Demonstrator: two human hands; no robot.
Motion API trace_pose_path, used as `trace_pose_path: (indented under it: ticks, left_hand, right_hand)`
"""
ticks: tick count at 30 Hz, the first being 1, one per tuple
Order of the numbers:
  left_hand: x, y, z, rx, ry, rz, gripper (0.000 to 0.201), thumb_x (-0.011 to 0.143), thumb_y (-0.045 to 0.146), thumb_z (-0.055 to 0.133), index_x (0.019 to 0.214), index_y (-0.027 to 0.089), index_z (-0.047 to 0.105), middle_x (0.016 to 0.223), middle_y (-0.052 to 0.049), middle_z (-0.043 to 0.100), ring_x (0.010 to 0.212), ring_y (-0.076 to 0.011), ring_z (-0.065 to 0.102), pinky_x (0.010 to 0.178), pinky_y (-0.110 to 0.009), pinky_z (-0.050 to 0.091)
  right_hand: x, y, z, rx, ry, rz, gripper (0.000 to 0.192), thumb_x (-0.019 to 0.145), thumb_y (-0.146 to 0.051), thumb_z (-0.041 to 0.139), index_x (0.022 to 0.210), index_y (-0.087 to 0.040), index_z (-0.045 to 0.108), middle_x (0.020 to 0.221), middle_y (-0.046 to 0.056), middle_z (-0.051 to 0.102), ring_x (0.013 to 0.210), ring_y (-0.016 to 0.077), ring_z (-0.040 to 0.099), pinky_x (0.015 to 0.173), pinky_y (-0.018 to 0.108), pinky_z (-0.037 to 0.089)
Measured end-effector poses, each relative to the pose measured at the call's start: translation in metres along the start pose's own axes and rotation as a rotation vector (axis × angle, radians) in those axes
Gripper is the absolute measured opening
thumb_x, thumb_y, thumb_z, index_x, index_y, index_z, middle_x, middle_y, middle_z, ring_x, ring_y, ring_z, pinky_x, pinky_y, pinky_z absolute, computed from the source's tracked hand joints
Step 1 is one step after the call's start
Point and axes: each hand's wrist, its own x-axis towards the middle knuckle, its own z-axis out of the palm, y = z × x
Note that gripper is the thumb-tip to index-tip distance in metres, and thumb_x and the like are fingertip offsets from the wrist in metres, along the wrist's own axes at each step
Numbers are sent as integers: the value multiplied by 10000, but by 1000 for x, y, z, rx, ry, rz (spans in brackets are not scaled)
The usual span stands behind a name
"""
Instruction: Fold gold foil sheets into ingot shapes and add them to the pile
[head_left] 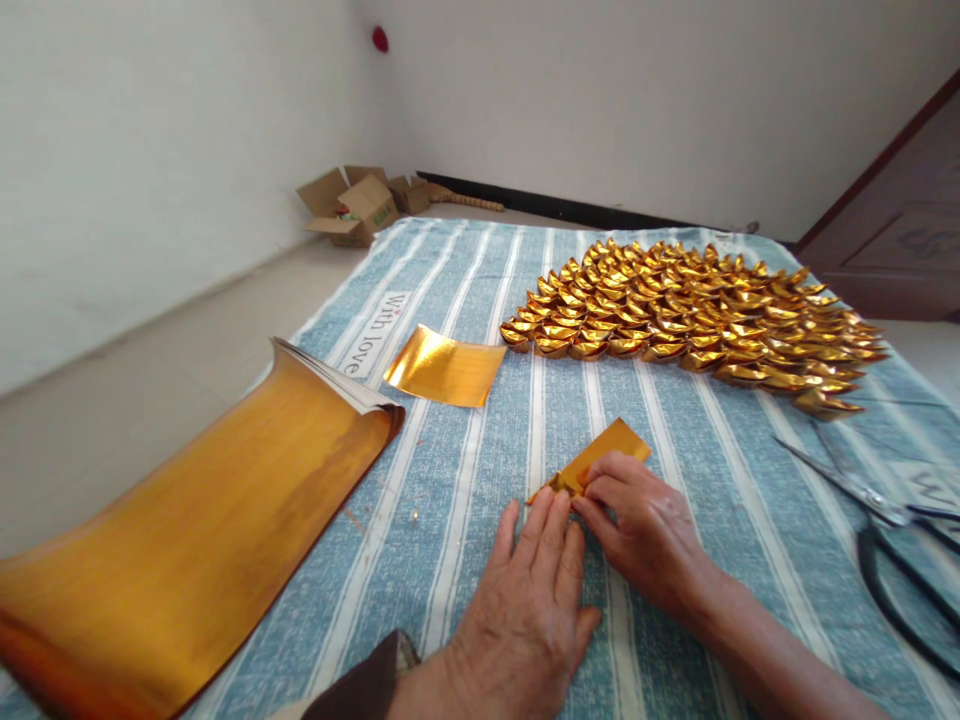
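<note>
Gold foil paper strip (600,455), folded, lying on the striped blue cloth (465,520); its near end is pinched under the fingertips of both hands. Left hand (532,590): flat, fingers pressing the strip's near-left corner onto the cloth. Right hand (645,525): fingers curled, closed on the strip's edge just beside the left fingertips. Beyond the grip and to its left: one loose gold sheet (446,368). Further left: a thick stack of gold sheets (195,520), curled. Beyond and right of the grip: a heap of folded gold ingots (697,315). Well right: scissors (892,530).
</note>
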Motion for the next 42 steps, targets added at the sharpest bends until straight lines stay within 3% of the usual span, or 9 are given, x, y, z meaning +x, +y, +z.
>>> trace_pose_path:
  ticks: [17,27,42]
  left_hand:
    - [3,-6,-11,-49,-10,14,534,963,455,438,1341,80,475,1409,-203,499,1336,-345,426,1054,-578,349]
    - [4,-7,-11,-68,11,14,549,965,461,431,1369,89,448,1396,-191,517,1326,-334,438,1069,-593,330]
    - [8,-8,-12,-61,-46,-43,567,942,544,433,1349,149,433,1371,-117,554,1324,-277,443,1105,-587,284]
  right_hand:
    - [-4,-6,-1,-34,33,50,282,911,-179,459,679,-171,621,797,68,622,747,181,567,692,322,455]
    - [-4,-5,-3,-89,-18,49,284,903,-156,443,673,-172,608,798,68,619,770,183,557,700,322,448]
    - [-3,-7,-9,-20,-50,113,213,859,-117,486,694,-165,611,839,68,632,787,185,578,707,318,468]
